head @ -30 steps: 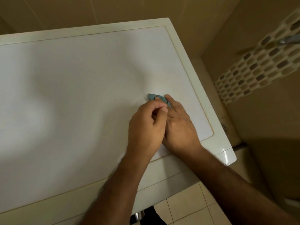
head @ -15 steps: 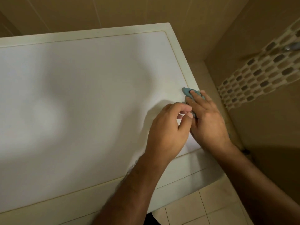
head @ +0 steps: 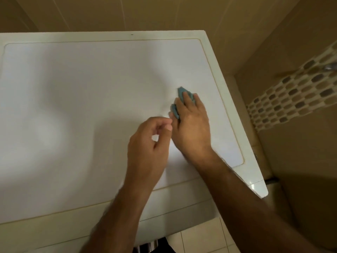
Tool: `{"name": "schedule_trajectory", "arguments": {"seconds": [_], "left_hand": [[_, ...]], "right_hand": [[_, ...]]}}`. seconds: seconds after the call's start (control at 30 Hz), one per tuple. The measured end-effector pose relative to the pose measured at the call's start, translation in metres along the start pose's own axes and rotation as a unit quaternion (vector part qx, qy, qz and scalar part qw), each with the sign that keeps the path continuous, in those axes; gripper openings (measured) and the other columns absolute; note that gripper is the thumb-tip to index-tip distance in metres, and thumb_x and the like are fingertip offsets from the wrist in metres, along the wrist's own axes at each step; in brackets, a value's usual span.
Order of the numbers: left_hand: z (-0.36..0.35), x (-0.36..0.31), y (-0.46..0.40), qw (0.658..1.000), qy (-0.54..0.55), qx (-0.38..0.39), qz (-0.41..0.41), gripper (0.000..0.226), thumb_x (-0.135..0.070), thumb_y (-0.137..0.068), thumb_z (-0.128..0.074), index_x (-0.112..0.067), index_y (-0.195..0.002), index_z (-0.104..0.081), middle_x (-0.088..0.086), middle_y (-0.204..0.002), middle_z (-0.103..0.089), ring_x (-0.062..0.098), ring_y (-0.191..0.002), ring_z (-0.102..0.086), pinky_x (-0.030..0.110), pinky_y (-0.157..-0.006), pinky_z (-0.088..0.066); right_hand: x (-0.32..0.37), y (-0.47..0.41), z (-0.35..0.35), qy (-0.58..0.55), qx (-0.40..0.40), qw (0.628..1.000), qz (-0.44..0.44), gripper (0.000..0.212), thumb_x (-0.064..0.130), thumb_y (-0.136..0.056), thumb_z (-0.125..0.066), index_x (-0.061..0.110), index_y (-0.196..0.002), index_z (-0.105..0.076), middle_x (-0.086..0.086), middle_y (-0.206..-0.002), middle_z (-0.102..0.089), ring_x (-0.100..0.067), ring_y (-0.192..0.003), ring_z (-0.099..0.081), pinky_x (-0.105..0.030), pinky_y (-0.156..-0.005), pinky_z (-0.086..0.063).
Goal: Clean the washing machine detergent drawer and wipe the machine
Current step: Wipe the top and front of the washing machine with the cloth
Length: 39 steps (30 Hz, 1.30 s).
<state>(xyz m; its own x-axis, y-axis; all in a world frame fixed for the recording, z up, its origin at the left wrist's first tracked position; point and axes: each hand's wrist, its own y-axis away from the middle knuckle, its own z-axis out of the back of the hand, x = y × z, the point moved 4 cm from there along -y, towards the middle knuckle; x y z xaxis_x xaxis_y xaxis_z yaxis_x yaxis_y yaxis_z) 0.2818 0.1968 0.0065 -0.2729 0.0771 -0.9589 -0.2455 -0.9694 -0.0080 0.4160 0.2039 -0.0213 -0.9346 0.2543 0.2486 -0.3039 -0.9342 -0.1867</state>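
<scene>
The white top of the washing machine [head: 82, 106] fills most of the view. My right hand [head: 191, 128] lies flat on a small blue cloth [head: 181, 93] and presses it onto the right part of the top, with straight fingers. The cloth shows only past the fingertips and beside the thumb. My left hand [head: 147, 152] hovers just left of the right wrist, its fingers loosely curled with the thumb near the index fingertip, holding nothing. The detergent drawer is not in view.
Beige tiled walls stand behind and to the right of the machine. A mosaic tile band [head: 291, 95] runs along the right wall. A narrow gap lies between the machine's right edge and that wall, and floor tiles [head: 197, 241] show below the front edge.
My right hand slid the cloth out to the right edge of the top and then back toward the middle. My left hand has drawn apart from the right hand.
</scene>
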Motion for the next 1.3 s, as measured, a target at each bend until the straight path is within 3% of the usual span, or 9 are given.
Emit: {"name": "schedule_trajectory", "arguments": {"seconds": [0.13, 0.33, 0.43, 0.53, 0.67, 0.87, 1.07, 1.3], "left_hand": [[0.033, 0.013, -0.006, 0.999, 0.013, -0.034, 0.026, 0.017, -0.034, -0.092, -0.053, -0.029, -0.101, -0.067, -0.013, -0.097, -0.07, 0.01, -0.094, -0.066, 0.044, -0.079, -0.057], [0.063, 0.018, -0.012, 0.998, 0.019, -0.04, 0.04, 0.013, -0.036, -0.09, -0.052, -0.035, -0.094, -0.065, -0.015, -0.095, -0.07, 0.014, -0.092, -0.067, 0.047, -0.076, -0.057], [0.08, 0.023, -0.015, 0.998, 0.031, -0.035, 0.046, 0.015, -0.036, -0.09, -0.052, -0.032, -0.095, -0.066, -0.016, -0.095, -0.07, 0.015, -0.094, -0.067, 0.046, -0.076, -0.057], [0.095, 0.027, -0.018, 0.998, 0.037, -0.037, 0.043, 0.016, -0.035, -0.09, -0.052, -0.031, -0.095, -0.066, -0.015, -0.094, -0.07, 0.014, -0.092, -0.067, 0.044, -0.075, -0.057], [0.108, 0.034, -0.022, 0.997, 0.052, -0.039, 0.052, 0.016, -0.033, -0.09, -0.052, -0.029, -0.095, -0.066, -0.015, -0.093, -0.07, 0.013, -0.088, -0.068, 0.044, -0.074, -0.056], [0.14, 0.04, -0.032, 0.992, 0.075, -0.086, 0.048, 0.012, -0.025, -0.091, -0.054, -0.027, -0.096, -0.066, -0.01, -0.089, -0.071, 0.011, -0.082, -0.068, 0.031, -0.069, -0.052], [0.185, 0.056, -0.046, 0.982, 0.069, -0.161, 0.066, 0.014, -0.017, -0.1, -0.051, -0.018, -0.105, -0.064, -0.011, -0.09, -0.069, 0.008, -0.079, -0.066, 0.017, -0.059, -0.051], [0.225, 0.063, -0.047, 0.97, 0.043, -0.233, 0.052, 0.012, -0.018, -0.099, -0.053, -0.019, -0.101, -0.065, -0.011, -0.086, -0.064, 0.003, -0.077, -0.06, 0.013, -0.069, -0.048]], "right_hand": [[0.045, 0.005, -0.015, -0.023, 0.043, 0.996, 0.074, 0.042, 0.028, -0.1, -0.036, 0.01, -0.125, -0.064, -0.01, -0.153, -0.043, -0.029, -0.142, -0.037, -0.041, -0.118, -0.024], [0.046, 0.01, -0.005, -0.075, 0.035, 0.983, 0.161, 0.035, 0.02, -0.096, -0.054, 0.008, -0.127, -0.065, -0.011, -0.146, -0.052, -0.029, -0.135, -0.047, -0.038, -0.119, -0.028], [-0.007, -0.004, 0.014, -0.073, -0.008, 0.996, 0.055, 0.029, 0.014, -0.096, -0.056, 0.003, -0.12, -0.067, -0.01, -0.143, -0.054, -0.028, -0.129, -0.051, -0.029, -0.118, -0.027], [-0.044, -0.016, 0.023, -0.026, -0.024, 0.997, -0.069, 0.036, 0.02, -0.097, -0.048, 0.003, -0.123, -0.064, -0.014, -0.14, -0.056, -0.032, -0.128, -0.051, -0.037, -0.12, -0.026], [-0.014, -0.025, 0.011, -0.026, -0.068, 0.986, -0.148, 0.031, 0.018, -0.098, -0.047, 0.005, -0.119, -0.067, -0.013, -0.14, -0.057, -0.028, -0.129, -0.051, -0.041, -0.119, -0.029], [0.103, -0.023, -0.026, -0.082, -0.054, 0.995, -0.005, 0.023, 0.004, -0.091, -0.048, 0.001, -0.101, -0.068, -0.012, -0.139, -0.058, -0.032, -0.122, -0.054, -0.033, -0.112, -0.036], [0.185, -0.008, -0.053, -0.095, 0.016, 0.994, 0.045, 0.031, 0.014, -0.097, -0.054, 0.005, -0.124, -0.066, -0.01, -0.145, -0.053, -0.034, -0.137, -0.043, -0.045, -0.114, -0.035], [0.261, 0.0, -0.061, -0.121, 0.061, 0.972, 0.19, 0.035, 0.013, -0.092, -0.062, 0.007, -0.126, -0.065, -0.012, -0.142, -0.056, -0.037, -0.139, -0.04, -0.046, -0.117, -0.028]]}}
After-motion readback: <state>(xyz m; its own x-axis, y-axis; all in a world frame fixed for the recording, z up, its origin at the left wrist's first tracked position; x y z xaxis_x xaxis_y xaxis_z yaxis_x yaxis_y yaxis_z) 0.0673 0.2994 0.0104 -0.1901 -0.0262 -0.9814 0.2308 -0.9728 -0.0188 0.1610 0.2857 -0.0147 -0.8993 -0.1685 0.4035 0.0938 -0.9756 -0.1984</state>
